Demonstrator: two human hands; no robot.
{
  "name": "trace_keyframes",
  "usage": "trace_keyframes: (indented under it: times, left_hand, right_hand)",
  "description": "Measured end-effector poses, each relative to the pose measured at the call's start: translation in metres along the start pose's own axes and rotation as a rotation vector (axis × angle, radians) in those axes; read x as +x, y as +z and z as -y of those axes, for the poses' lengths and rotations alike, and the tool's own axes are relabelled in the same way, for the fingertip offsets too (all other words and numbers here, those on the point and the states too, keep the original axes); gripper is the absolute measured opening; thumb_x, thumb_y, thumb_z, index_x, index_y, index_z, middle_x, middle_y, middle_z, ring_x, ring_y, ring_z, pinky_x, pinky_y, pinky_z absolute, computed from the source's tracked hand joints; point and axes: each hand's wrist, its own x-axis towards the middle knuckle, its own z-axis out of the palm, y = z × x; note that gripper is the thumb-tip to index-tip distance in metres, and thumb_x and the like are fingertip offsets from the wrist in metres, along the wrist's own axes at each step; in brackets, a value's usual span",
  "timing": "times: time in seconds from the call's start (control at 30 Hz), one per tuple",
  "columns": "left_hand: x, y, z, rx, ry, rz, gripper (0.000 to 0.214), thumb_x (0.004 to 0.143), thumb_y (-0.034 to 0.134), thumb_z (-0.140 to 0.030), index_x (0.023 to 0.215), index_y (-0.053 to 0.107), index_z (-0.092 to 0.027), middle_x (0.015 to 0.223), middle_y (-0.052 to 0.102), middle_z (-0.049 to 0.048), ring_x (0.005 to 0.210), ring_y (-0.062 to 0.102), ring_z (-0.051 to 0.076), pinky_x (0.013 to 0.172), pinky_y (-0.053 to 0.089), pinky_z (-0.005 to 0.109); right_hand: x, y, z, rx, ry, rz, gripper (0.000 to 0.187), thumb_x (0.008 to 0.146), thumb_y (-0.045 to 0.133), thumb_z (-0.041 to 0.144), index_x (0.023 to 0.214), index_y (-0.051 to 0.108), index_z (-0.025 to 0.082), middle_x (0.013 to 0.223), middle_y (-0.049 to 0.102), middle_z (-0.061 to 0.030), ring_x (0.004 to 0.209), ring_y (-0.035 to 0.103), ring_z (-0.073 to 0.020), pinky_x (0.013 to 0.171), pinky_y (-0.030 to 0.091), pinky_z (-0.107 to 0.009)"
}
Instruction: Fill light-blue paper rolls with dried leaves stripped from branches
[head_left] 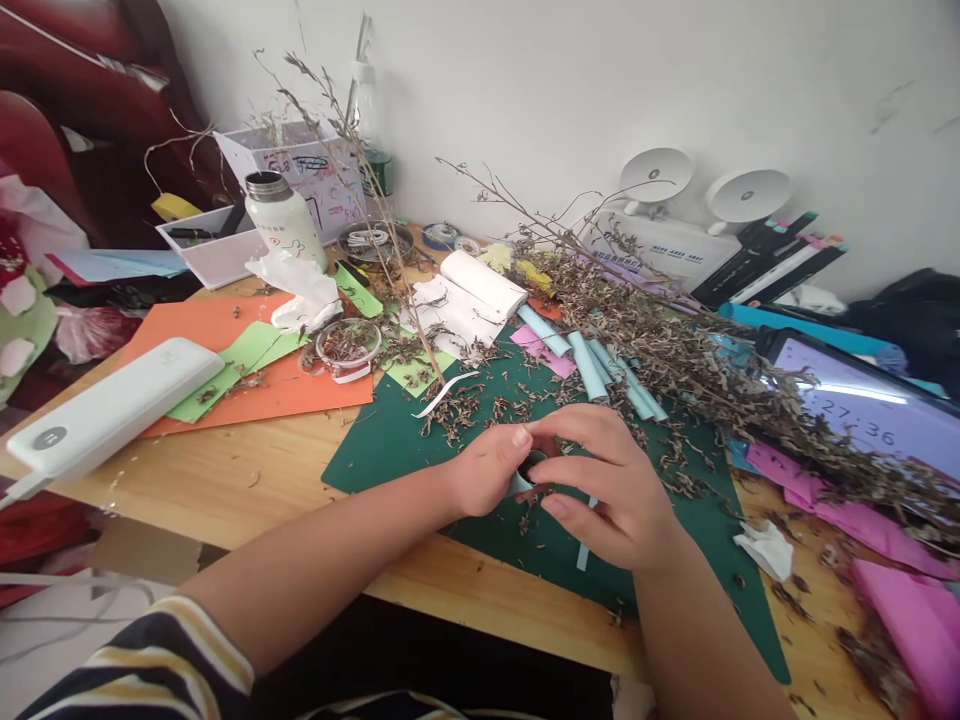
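Observation:
Over the green cutting mat (420, 455), my left hand (486, 470) is closed around a short rolled tube of light blue paper (520, 485). Its mouth faces up, with something dark inside. My right hand (611, 490) has its fingers bent and apart, the fingertips at the tube's rim and the thumb separate below. Whether a bit of leaf is at those fingertips, I cannot tell. Crumbled dried leaves (454, 415) lie on the mat. A narrow light blue strip (583, 550) lies beneath my right hand. Several light blue paper rolls (589, 365) rest beyond it.
Long dried leafy branches (675, 335) stretch across the right side, near a tablet (862, 405) and pink paper (911, 630). On the left are a white power bank (116, 405), orange paper (300, 390), a clear round container (349, 345) and an open white bottle (283, 220).

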Motion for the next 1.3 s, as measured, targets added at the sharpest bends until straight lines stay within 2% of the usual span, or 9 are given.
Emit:
trace_keyframes:
  times: [0.17, 0.27, 0.37, 0.57, 0.73, 1.0, 1.07, 1.2, 1.3]
  left_hand:
    - [0.001, 0.000, -0.001, -0.015, 0.029, 0.026, 0.058, 0.080, 0.015, -0.061, 0.060, 0.042, -0.013, 0.049, 0.042, -0.0005, 0.044, 0.038, 0.008, 0.045, 0.034, 0.022]
    - [0.001, 0.001, -0.003, -0.025, -0.004, 0.022, 0.060, 0.079, 0.015, -0.062, 0.061, 0.043, -0.013, 0.046, 0.041, -0.0013, 0.041, 0.037, 0.008, 0.043, 0.032, 0.022]
    - [0.002, 0.002, -0.004, -0.032, -0.023, 0.020, 0.059, 0.079, 0.015, -0.062, 0.062, 0.044, -0.013, 0.045, 0.040, -0.0019, 0.040, 0.035, 0.008, 0.043, 0.031, 0.022]
    - [0.002, 0.003, -0.006, -0.064, -0.013, 0.022, 0.058, 0.079, 0.016, -0.062, 0.064, 0.044, -0.014, 0.044, 0.038, -0.0027, 0.040, 0.034, 0.008, 0.044, 0.031, 0.022]
    - [0.002, 0.002, -0.005, -0.038, 0.007, 0.030, 0.058, 0.080, 0.015, -0.061, 0.064, 0.044, -0.013, 0.044, 0.038, -0.0028, 0.041, 0.035, 0.008, 0.044, 0.032, 0.022]
    - [0.001, 0.002, -0.004, -0.037, 0.000, 0.031, 0.058, 0.079, 0.015, -0.062, 0.064, 0.044, -0.013, 0.046, 0.038, -0.0023, 0.041, 0.035, 0.008, 0.044, 0.032, 0.021]
    - [0.000, 0.002, -0.004, -0.027, -0.009, 0.031, 0.059, 0.079, 0.015, -0.062, 0.064, 0.044, -0.013, 0.046, 0.039, -0.0021, 0.041, 0.036, 0.008, 0.044, 0.032, 0.022]
    - [0.001, 0.001, -0.004, -0.022, -0.025, 0.037, 0.059, 0.079, 0.014, -0.062, 0.063, 0.044, -0.013, 0.045, 0.039, -0.0021, 0.041, 0.036, 0.008, 0.045, 0.033, 0.022]
    - [0.001, 0.001, -0.003, -0.018, -0.022, 0.034, 0.059, 0.079, 0.014, -0.062, 0.064, 0.043, -0.013, 0.047, 0.040, -0.0023, 0.042, 0.036, 0.007, 0.045, 0.033, 0.022]
  right_hand:
    - [0.000, 0.001, 0.003, -0.088, 0.012, 0.067, 0.026, 0.080, 0.043, 0.038, 0.073, 0.059, 0.019, 0.111, 0.054, -0.0095, 0.106, 0.044, -0.0264, 0.087, 0.037, -0.043]
    - [-0.003, -0.003, -0.004, -0.087, -0.048, -0.097, 0.026, 0.083, 0.038, 0.036, 0.083, 0.058, 0.019, 0.104, 0.056, -0.0095, 0.097, 0.051, -0.0225, 0.083, 0.041, -0.040]
    - [-0.011, -0.012, -0.022, -0.273, 0.124, -0.186, 0.022, 0.084, 0.037, 0.025, 0.091, 0.057, 0.020, 0.097, 0.059, -0.0073, 0.090, 0.054, -0.0190, 0.079, 0.041, -0.035]
    - [-0.015, -0.012, -0.041, -0.520, 0.761, 0.591, 0.029, 0.074, 0.048, 0.046, 0.088, 0.058, 0.023, 0.085, 0.062, -0.0043, 0.078, 0.055, -0.0222, 0.058, 0.035, -0.029]
    - [-0.004, -0.002, -0.023, -0.499, 0.835, 0.729, 0.018, 0.072, 0.050, 0.039, 0.070, 0.053, 0.021, 0.071, 0.060, -0.0015, 0.057, 0.049, -0.0136, 0.047, 0.023, -0.024]
    - [-0.006, -0.002, -0.029, -0.411, 0.712, 0.637, 0.016, 0.075, 0.042, 0.017, 0.064, 0.053, 0.021, 0.063, 0.057, -0.0001, 0.058, 0.048, -0.0124, 0.048, 0.025, -0.023]
    - [-0.007, -0.007, -0.029, -0.360, 0.652, 0.486, 0.014, 0.075, 0.044, 0.016, 0.067, 0.054, 0.021, 0.066, 0.058, -0.0005, 0.065, 0.051, -0.0143, 0.052, 0.031, -0.024]
    - [-0.008, -0.010, -0.016, -0.120, 0.408, -0.033, 0.008, 0.077, 0.048, 0.016, 0.076, 0.053, 0.022, 0.072, 0.059, -0.0011, 0.067, 0.053, -0.0134, 0.058, 0.041, -0.025]
    - [-0.004, -0.007, -0.004, 0.015, 0.156, -0.130, 0.012, 0.075, 0.049, 0.010, 0.078, 0.053, 0.021, 0.076, 0.058, -0.0019, 0.072, 0.053, -0.0134, 0.065, 0.044, -0.028]
